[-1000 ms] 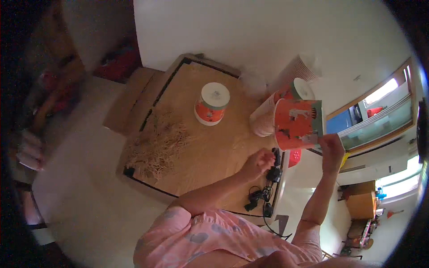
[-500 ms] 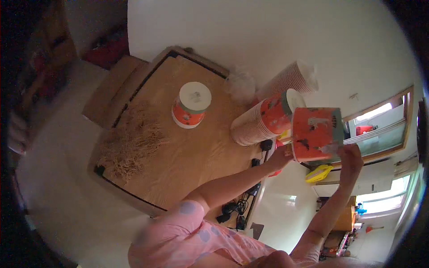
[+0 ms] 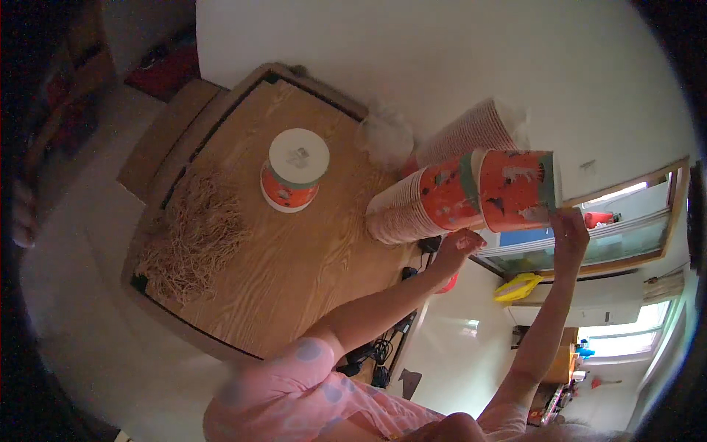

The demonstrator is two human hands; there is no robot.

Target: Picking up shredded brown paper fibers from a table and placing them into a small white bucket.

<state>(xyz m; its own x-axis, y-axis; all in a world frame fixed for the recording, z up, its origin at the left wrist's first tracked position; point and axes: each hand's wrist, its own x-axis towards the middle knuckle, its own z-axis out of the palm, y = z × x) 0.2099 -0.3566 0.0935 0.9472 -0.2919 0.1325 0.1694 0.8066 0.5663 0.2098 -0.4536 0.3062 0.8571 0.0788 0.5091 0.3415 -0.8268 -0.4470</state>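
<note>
An orange and green paper bucket (image 3: pixel 515 190) sits mouth first against the base end of a tall stack of nested paper buckets (image 3: pixel 412 205). The fingers of my right hand (image 3: pixel 569 234) grip its base edge. Just below the place where bucket and stack meet is my left hand (image 3: pixel 458 249), its fingers loosely bent and apart, with nothing seen in them. A single upside-down paper bucket (image 3: pixel 294 169) stands on the wood-grain table (image 3: pixel 317 243), its white base upward.
A tangled heap of tan shredded paper (image 3: pixel 195 239) lies at the table's left. Behind the stack are another bucket stack (image 3: pixel 471 132) and a clear plastic bag (image 3: pixel 387 136). Black cables and adapters (image 3: pixel 379 357) line the right edge, near a window (image 3: pixel 611 228).
The bucket in my right hand has moved up against the stack's end. My left hand has let go of its rim and dropped slightly away. The view has shifted a little.
</note>
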